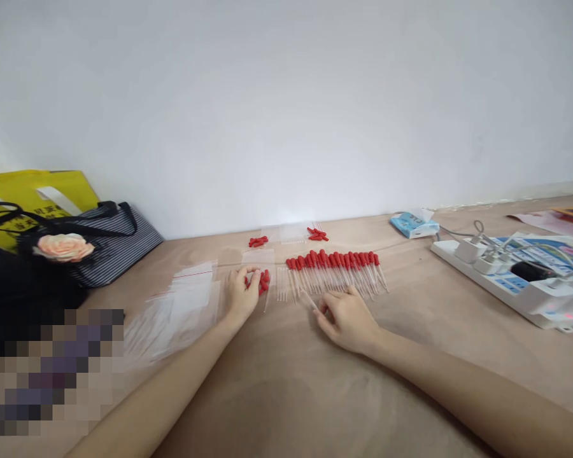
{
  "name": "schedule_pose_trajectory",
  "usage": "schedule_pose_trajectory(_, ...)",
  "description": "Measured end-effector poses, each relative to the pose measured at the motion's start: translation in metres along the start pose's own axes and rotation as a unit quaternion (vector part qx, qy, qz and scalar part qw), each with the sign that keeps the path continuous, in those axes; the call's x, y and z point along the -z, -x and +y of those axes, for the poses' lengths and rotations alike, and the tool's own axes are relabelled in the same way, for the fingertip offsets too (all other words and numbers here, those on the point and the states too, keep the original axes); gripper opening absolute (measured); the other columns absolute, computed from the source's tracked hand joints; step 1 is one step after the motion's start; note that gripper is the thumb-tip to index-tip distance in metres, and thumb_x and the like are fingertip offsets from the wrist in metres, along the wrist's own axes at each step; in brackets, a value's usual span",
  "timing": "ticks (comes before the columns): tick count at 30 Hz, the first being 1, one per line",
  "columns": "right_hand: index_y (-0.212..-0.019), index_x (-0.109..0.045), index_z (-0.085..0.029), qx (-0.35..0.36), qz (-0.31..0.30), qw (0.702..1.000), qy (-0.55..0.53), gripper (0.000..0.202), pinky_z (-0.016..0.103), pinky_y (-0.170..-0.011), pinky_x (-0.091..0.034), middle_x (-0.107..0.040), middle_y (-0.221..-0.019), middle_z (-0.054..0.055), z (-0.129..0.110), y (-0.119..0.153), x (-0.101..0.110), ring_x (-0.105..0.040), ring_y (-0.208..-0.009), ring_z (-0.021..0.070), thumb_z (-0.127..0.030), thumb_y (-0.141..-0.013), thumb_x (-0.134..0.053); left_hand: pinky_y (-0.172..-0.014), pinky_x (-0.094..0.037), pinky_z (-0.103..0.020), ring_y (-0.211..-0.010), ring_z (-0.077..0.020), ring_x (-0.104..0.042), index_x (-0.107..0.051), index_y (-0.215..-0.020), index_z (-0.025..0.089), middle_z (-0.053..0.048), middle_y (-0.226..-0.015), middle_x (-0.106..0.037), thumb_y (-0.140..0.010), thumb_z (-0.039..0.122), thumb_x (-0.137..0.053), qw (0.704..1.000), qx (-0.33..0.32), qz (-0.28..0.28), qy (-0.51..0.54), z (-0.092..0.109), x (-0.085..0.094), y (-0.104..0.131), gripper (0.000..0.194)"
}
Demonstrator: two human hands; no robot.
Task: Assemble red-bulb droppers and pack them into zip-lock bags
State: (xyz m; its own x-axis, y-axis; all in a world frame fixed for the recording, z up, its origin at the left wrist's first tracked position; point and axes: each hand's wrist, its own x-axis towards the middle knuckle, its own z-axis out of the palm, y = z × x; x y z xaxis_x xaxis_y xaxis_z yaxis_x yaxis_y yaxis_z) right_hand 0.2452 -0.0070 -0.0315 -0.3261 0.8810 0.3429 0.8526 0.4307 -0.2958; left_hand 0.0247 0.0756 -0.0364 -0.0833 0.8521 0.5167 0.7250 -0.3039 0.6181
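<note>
My left hand is at a small pile of red rubber bulbs, with thumb and fingertips closed around a bulb. A clear dropper tube is pinched between the thumb and index finger of my right hand, its far end pointing up and left. Just beyond that hand lies a row of droppers with red bulbs, their clear stems pointing toward me. Several loose clear tubes lie side by side between the bulb pile and the row.
Clear zip bags are spread left of my left hand. Two more red bulb piles, one left and one right, lie near the wall. A tissue pack and a power strip with plugs are rightward; a striped bag stands leftward.
</note>
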Motion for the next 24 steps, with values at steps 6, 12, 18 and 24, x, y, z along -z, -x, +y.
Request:
schedule_pose_trajectory(6, -0.073, -0.052, -0.017, 0.066, -0.019, 0.998, -0.009, 0.008, 0.028, -0.065, -0.023, -0.059, -0.071, 0.001, 0.004, 0.006, 0.004, -0.052, -0.071, 0.0148, -0.021, -0.078, -0.047, -0.074, -0.043, -0.034, -0.079, -0.0191, -0.052, -0.058, -0.077, 0.019, -0.003, -0.081, -0.053, -0.068, 0.032, -0.060, 0.992, -0.099, -0.064, -0.034, 0.001, 0.042, 0.029, 0.016)
schedule_pose_trajectory(12, -0.073, -0.051, -0.017, 0.070, -0.019, 0.997, -0.037, 0.008, 0.028, -0.065, -0.026, -0.058, -0.072, 0.001, 0.006, 0.007, 0.000, -0.051, -0.072, 0.0147, -0.021, -0.079, -0.048, -0.062, -0.043, -0.028, -0.067, -0.0156, -0.052, -0.055, -0.073, 0.019, 0.000, -0.078, -0.055, -0.062, 0.039, -0.066, 0.980, -0.088, -0.152, -0.095, 0.011, 0.049, 0.038, 0.025)
schedule_pose_trajectory(18, -0.074, -0.050, -0.017, 0.079, -0.018, 0.996, -0.031, 0.007, 0.028, -0.065, -0.026, -0.058, -0.072, 0.001, 0.008, 0.006, -0.003, -0.051, -0.072, 0.0148, -0.021, -0.079, -0.048, -0.056, -0.041, -0.025, -0.059, -0.0144, -0.053, -0.057, -0.060, 0.018, 0.000, -0.061, -0.057, -0.073, 0.035, -0.056, 0.976, -0.058, -0.195, -0.077, 0.025, 0.026, 0.040, 0.022)
schedule_pose_trajectory(24, -0.075, -0.051, -0.018, 0.077, -0.022, 0.996, -0.035, 0.007, 0.029, -0.065, -0.026, -0.058, -0.072, 0.000, 0.009, 0.006, -0.004, -0.051, -0.073, 0.0150, -0.022, -0.080, -0.048, -0.057, -0.042, -0.025, -0.057, -0.0130, -0.053, -0.055, -0.069, 0.018, 0.000, -0.069, -0.058, -0.074, 0.035, -0.053, 0.987, -0.064, -0.124, -0.084, 0.015, 0.029, 0.039, 0.018)
